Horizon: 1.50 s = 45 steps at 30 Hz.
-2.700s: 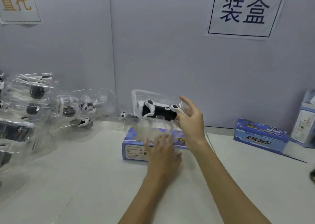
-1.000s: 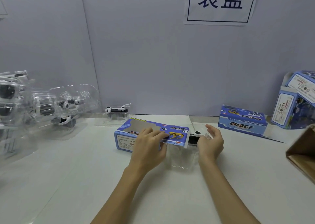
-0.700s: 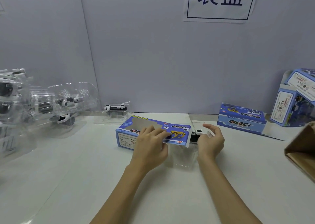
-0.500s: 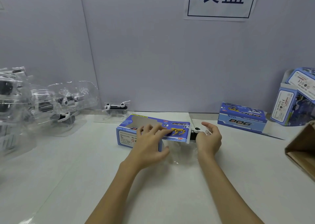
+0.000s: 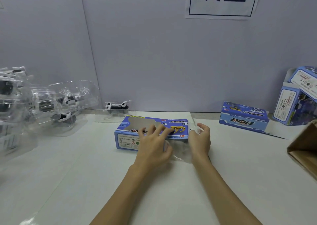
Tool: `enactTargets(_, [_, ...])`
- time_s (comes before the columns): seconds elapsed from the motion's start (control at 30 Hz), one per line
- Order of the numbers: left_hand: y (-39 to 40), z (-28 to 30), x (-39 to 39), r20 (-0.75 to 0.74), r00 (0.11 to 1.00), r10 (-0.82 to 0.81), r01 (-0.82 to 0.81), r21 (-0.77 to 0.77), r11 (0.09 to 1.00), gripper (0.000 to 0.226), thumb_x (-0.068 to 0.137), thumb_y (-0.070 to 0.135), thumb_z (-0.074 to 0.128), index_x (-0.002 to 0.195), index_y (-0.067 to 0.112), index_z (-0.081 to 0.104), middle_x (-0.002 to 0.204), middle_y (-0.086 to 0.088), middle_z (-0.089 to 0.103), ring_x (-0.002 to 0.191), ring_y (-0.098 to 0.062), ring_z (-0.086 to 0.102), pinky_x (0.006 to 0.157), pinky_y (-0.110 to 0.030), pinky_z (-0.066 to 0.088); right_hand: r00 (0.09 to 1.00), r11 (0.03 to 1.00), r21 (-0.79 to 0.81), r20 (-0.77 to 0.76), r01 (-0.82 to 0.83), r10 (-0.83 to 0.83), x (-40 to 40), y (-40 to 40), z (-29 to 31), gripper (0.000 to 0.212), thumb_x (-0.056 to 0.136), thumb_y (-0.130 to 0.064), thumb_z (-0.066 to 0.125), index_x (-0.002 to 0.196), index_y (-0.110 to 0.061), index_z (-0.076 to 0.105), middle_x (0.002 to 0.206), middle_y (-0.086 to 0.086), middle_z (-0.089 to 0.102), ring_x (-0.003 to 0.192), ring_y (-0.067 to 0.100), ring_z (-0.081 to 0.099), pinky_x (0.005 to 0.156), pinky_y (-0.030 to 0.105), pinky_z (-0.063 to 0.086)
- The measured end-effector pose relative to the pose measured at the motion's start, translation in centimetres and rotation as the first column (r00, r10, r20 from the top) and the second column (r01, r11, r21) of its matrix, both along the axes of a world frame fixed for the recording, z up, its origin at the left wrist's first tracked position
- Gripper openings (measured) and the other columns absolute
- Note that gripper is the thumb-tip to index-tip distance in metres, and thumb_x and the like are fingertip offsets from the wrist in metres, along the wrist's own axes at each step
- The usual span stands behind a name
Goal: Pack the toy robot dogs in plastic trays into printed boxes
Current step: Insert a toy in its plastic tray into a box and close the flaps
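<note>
A blue printed box (image 5: 127, 136) marked "DOG" lies flat in the middle of the white table, its right end open. My left hand (image 5: 152, 146) grips it, fingers spread over the top and thumb at the front edge. My right hand (image 5: 199, 139) is at the open end, fingers curled round the end of a clear plastic tray (image 5: 179, 152). Most of the tray sits inside the box; only its clear rim shows between my hands. The toy robot dog in it is hidden.
More clear trays with black-and-white dogs (image 5: 65, 104) are heaped at the left, and a single one (image 5: 117, 106) stands by the back wall. A closed blue box (image 5: 243, 119) lies right, upright boxes (image 5: 291, 101) behind it, a brown carton (image 5: 303, 149) at the right edge.
My right hand has pushed the tray leftward, deeper into the box; the dog's white end that showed at the opening is now out of sight. My left hand stays on the box.
</note>
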<state>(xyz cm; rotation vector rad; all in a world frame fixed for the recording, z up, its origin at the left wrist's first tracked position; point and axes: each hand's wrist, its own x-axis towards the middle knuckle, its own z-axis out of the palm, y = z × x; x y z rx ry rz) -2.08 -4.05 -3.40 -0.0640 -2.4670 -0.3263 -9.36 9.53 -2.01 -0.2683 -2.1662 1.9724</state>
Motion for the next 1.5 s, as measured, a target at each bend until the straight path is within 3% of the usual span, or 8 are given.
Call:
enactTargets(0.13, [-0.4, -0.2, -0.1, 0.003, 0.998, -0.059, 0.058, 0.025, 0.998, 0.061, 0.087, 0.065, 0.053, 0.139, 0.035, 0.059, 0.127, 0.012, 0.058, 0.116, -0.019, 0.049, 0.107, -0.051, 0.028, 0.993, 0.974, -0.217, 0.081, -0.07, 0.089, 1.1, -1.6, 0.1, 0.035, 0.103, -0.023, 0.039, 0.133, -0.017, 0.057, 0.125, 0.01, 0.068, 0.108, 0.032, 0.065, 0.101, 0.051, 0.053])
enactTargets(0.33, [-1.9, -0.6, -0.5, 0.038, 0.978, -0.205, 0.205, 0.001, 0.979, 0.095, 0.075, 0.071, 0.073, 0.157, 0.035, 0.041, 0.143, 0.012, 0.052, 0.124, -0.02, 0.046, 0.114, -0.047, 0.023, 0.943, 0.818, -0.527, 0.085, -0.232, 0.322, 1.7, -2.2, -0.2, 0.071, 0.108, -0.06, 0.023, 0.108, -0.014, 0.077, 0.098, 0.008, 0.081, 0.088, 0.02, 0.078, 0.07, 0.027, 0.058])
enactTargets(0.57, [-3.0, -1.2, -0.3, 0.141, 0.976, -0.164, 0.181, -0.12, 0.976, 0.108, 0.071, 0.071, 0.067, 0.157, 0.061, 0.003, 0.163, 0.033, 0.021, 0.153, -0.009, 0.017, 0.12, -0.063, -0.008, 0.937, 0.798, -0.525, 0.002, -0.296, 0.348, 1.1, -1.1, 0.7, 0.075, 0.102, -0.071, 0.025, 0.119, -0.016, 0.073, 0.098, 0.008, 0.081, 0.093, 0.026, 0.076, 0.088, 0.039, 0.058])
enactTargets(0.8, [-3.0, 0.0, -0.6, -0.219, 0.966, -0.137, 0.118, -0.094, 0.989, 0.128, 0.055, 0.013, 0.087, 0.159, 0.04, 0.018, 0.149, 0.004, 0.049, 0.132, -0.021, 0.047, 0.108, -0.044, 0.031, 0.867, 0.749, -0.445, -0.166, -0.491, 0.469, 1.4, -0.4, 2.4, 0.07, 0.105, -0.065, 0.031, 0.112, -0.016, 0.08, 0.116, 0.011, 0.077, 0.106, 0.028, 0.075, 0.092, 0.044, 0.059])
enactTargets(0.9, [-4.5, 1.3, -0.1, -0.439, 0.884, -0.161, 0.258, 0.17, 0.951, 0.111, 0.065, 0.006, 0.091, 0.154, 0.032, 0.028, 0.145, 0.0, 0.05, 0.13, -0.026, 0.051, 0.107, -0.042, 0.04, 0.877, 0.667, -0.57, -0.289, -0.48, 0.385, 1.1, 0.3, 3.2, 0.047, 0.111, -0.039, 0.04, 0.125, -0.005, 0.07, 0.123, 0.014, 0.074, 0.115, 0.032, 0.071, 0.088, 0.04, 0.06])
enactTargets(1.07, [-4.8, 3.4, 0.8, -0.601, 0.798, -0.037, 0.417, 0.509, 0.753, 0.069, 0.08, 0.027, 0.088, 0.133, 0.038, 0.044, 0.113, 0.019, 0.052, 0.088, -0.011, 0.053, 0.082, -0.032, 0.053, 0.84, 0.846, -0.262, -0.435, -0.464, 0.326, 0.6, 1.8, 3.4, 0.025, 0.106, -0.028, 0.057, 0.124, -0.021, 0.072, 0.127, -0.005, 0.073, 0.12, 0.019, 0.067, 0.1, 0.038, 0.055])
enactTargets(1.27, [-2.9, 4.5, 1.6, -0.479, 0.832, -0.281, 0.545, 0.802, 0.246, 0.057, 0.084, 0.048, 0.083, 0.133, 0.036, 0.056, 0.109, -0.001, 0.07, 0.102, -0.029, 0.073, 0.078, -0.05, 0.064, 0.708, 0.78, -0.077, -0.481, -0.621, 0.517, 2.3, 0.1, 3.6, 0.043, 0.097, -0.043, 0.057, 0.139, -0.036, 0.057, 0.129, -0.007, 0.071, 0.119, 0.019, 0.069, 0.084, 0.029, 0.061])
enactTargets(1.5, [-1.6, 4.4, 1.4, -0.358, 0.873, -0.33, 0.48, 0.745, 0.463, 0.05, 0.092, 0.057, 0.059, 0.141, 0.049, 0.054, 0.144, 0.015, 0.046, 0.139, -0.016, 0.049, 0.094, -0.034, 0.057, 0.711, 0.787, -0.079, -0.491, -0.612, 0.503, 3.3, -0.3, 4.0, 0.042, 0.104, -0.052, 0.043, 0.142, -0.038, 0.055, 0.14, 0.002, 0.065, 0.12, 0.026, 0.069, 0.093, 0.05, 0.061])
